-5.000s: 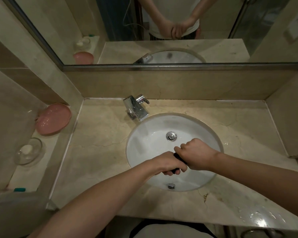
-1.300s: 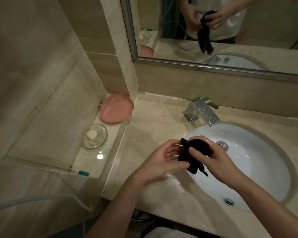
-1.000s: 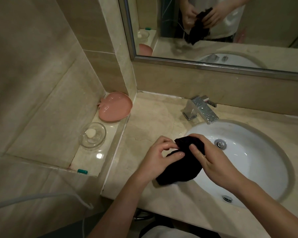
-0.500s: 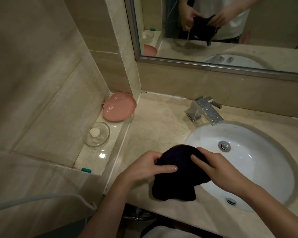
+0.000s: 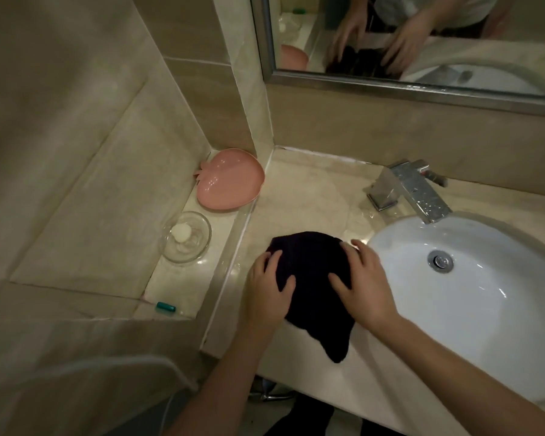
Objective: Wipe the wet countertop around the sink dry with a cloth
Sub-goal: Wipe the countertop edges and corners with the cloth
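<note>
**2 flat hands on a dark cloth left of the basin**

The left hand [image 5: 269, 292] and the right hand [image 5: 364, 284] both lie palm-down on the dark cloth [image 5: 312, 278], fingers spread and nearly straight, pressing rather than clutching it; neither hand is curled round the fabric. The left hand covers the cloth's left edge, the right hand its right edge, fingertips pointing toward the wall.

The cloth is spread on the beige marble countertop [image 5: 302, 196], just left of the white sink [image 5: 472, 297], with 1 corner trailing toward the counter's front edge. A wet sheen shows on the stone between the cloth and the chrome faucet [image 5: 412, 190], which stands behind the basin.

On a lower ledge to the left sit a pink dish [image 5: 230, 187], a clear glass dish [image 5: 186, 237] holding a white lump, and a small teal object [image 5: 166, 306]. A mirror [image 5: 422, 42] above reflects the hands, blurred.
</note>
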A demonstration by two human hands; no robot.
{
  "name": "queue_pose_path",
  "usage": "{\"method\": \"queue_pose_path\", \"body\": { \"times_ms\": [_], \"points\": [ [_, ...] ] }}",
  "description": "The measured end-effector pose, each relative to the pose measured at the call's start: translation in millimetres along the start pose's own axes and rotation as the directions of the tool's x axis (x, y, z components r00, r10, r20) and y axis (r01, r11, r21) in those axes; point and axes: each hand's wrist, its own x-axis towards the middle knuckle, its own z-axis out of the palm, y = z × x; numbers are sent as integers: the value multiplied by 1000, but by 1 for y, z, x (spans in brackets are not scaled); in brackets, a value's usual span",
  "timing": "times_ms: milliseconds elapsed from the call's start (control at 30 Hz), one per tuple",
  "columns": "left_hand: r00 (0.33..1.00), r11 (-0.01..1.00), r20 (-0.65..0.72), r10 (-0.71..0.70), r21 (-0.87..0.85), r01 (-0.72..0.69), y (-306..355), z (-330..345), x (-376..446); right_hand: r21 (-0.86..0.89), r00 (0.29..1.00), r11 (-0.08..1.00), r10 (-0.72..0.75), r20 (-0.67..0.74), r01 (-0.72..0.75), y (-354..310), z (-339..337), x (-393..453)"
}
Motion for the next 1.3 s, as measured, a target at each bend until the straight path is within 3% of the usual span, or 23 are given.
{"method": "queue_pose_path", "body": {
  "times_ms": [67, 200, 333, 433, 500, 567, 767, 1033, 1100, 1200, 1300],
  "points": [
    [995, 992, -39, 90, 89, -87, -12, 21, -10, -58, 991, 989, -133, 3, 133, -10, 34, -16],
    [971, 956, 13, 237, 177, -235, -42, 40, -24, -169, 979, 964, -197, 55, 203, -19, 80, -10],
    [983, 989, -119, 138, 75, -129, -50, 37, -32, -263, 899, 867, -367, 240, 424, -12, 101, 14],
    [975, 999, -220, 29, -34, -38, -50, 36, -31, -267, 770, 735, -517, 374, 623, -20, 117, 22],
    [960, 998, -278, -23, -55, 8, -53, 37, -27, -268, 690, 647, -586, 426, 714, -25, 124, 31],
    [949, 999, -313, -35, -46, 22, -55, 39, -24, -247, 666, 628, -620, 416, 738, -27, 126, 45],
    [928, 1000, -372, -5, -16, -1, -61, 45, -21, -251, 878, 844, -431, 207, 474, -36, 112, 119],
    [956, 998, -288, -53, 14, 59, -54, 40, -21, -283, 927, 899, -259, 270, 334, 33, 36, 200],
    [958, 997, -284, -39, 46, 54, -54, 40, -20, -275, 926, 900, -267, 266, 339, 41, 32, 188],
    [957, 999, -289, -21, 40, 34, -56, 39, -21, -334, 959, 900, -241, 151, 279, 33, 51, 140],
    [946, 998, -323, -20, 47, 38, -51, 38, -17, -277, 979, 939, -196, 62, 206, 0, 85, 64]
  ]
}}
